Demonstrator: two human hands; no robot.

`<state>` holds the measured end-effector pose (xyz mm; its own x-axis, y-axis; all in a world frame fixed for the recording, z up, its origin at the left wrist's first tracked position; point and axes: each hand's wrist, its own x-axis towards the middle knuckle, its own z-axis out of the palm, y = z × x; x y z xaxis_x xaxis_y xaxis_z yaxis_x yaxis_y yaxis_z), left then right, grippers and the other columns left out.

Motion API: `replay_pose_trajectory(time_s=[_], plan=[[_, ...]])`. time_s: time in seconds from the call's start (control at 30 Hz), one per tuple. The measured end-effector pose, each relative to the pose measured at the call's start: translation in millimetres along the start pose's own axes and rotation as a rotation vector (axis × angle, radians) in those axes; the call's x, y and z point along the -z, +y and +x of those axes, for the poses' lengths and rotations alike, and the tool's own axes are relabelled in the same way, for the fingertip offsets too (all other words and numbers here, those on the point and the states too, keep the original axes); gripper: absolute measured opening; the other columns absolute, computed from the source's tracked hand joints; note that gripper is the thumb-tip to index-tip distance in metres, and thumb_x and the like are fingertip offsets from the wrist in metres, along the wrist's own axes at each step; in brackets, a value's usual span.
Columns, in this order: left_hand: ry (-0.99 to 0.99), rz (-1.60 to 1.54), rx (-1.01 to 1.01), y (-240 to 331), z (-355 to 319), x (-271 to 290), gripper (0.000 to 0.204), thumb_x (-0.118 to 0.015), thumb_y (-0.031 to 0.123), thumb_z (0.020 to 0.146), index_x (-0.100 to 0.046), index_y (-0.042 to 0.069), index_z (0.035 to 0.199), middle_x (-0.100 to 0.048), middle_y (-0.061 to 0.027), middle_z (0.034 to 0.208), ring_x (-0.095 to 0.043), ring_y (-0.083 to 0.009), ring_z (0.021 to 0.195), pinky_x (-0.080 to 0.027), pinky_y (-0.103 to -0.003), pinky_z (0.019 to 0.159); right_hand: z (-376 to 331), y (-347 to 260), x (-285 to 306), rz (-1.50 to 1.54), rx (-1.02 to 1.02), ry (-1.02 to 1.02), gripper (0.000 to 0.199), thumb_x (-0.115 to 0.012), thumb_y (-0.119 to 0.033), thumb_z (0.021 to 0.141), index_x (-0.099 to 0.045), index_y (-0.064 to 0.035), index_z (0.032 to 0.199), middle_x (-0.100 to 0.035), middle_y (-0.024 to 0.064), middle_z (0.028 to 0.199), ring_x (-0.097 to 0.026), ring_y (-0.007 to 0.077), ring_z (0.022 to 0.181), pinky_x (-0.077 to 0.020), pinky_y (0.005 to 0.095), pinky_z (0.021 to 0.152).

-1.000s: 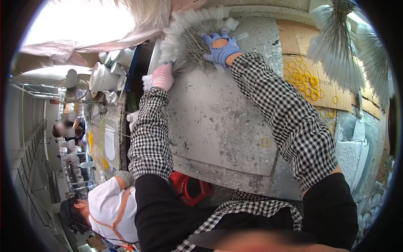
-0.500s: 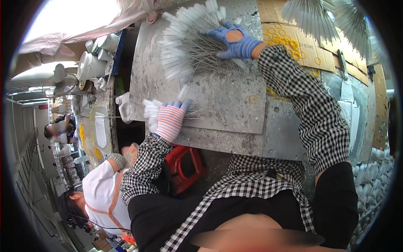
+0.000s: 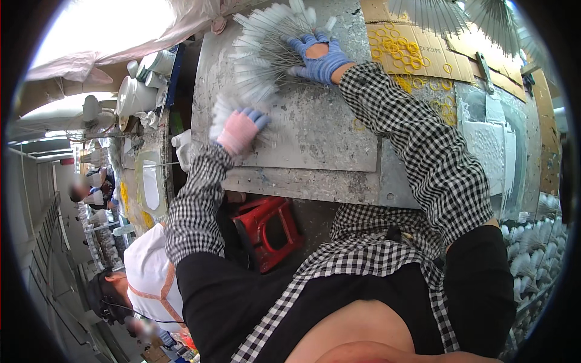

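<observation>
Of packaging there is only flattened brown corrugated cardboard (image 3: pixel 423 51), lying as a sheet on the far right part of the grey surface (image 3: pixel 315 133), with small yellow rubber-band rings (image 3: pixel 399 45) scattered over it. A second strip of the same brown cardboard (image 3: pixel 508 81) runs on toward the right rim of the view. At the upper left a crumpled sheet of translucent plastic wrapping (image 3: pixel 121 36) hangs above the surface's far edge. No label, sign or screen can be made out anywhere in the view
</observation>
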<state>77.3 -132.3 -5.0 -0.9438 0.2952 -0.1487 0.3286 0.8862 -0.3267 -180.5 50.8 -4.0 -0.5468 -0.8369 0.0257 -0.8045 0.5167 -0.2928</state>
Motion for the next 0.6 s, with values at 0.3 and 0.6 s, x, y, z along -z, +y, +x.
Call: replay_pose_trajectory(time_s=[0.3,0.6], plan=[[0.202,0.034,0.269,66,41,97,0.020,-0.063,0.015,0.083,-0.065,0.017,0.103,-0.063,-0.0082,0.127,-0.058,-0.0283,0.120,-0.048,-0.044,0.095,10,-1,17,0.034,0.041,-0.037,0.078,-0.060,-0.065,0.090,-0.036,-0.0319,0.156,-0.056,0.0163,0.147,-0.042,0.0393,0.143,-0.0313,0.0571,0.117],[0.193,0.202,0.311,-10,117,42,0.028,-0.055,0.022,0.093,-0.064,0.015,0.118,-0.067,-0.0077,0.119,-0.059,-0.0278,0.122,-0.037,-0.044,0.115,18,10,7,-0.006,0.107,0.068,0.068,-0.062,-0.049,0.090,-0.041,-0.0320,0.153,-0.066,0.0124,0.134,-0.053,0.0368,0.134,-0.0394,0.0573,0.111]])
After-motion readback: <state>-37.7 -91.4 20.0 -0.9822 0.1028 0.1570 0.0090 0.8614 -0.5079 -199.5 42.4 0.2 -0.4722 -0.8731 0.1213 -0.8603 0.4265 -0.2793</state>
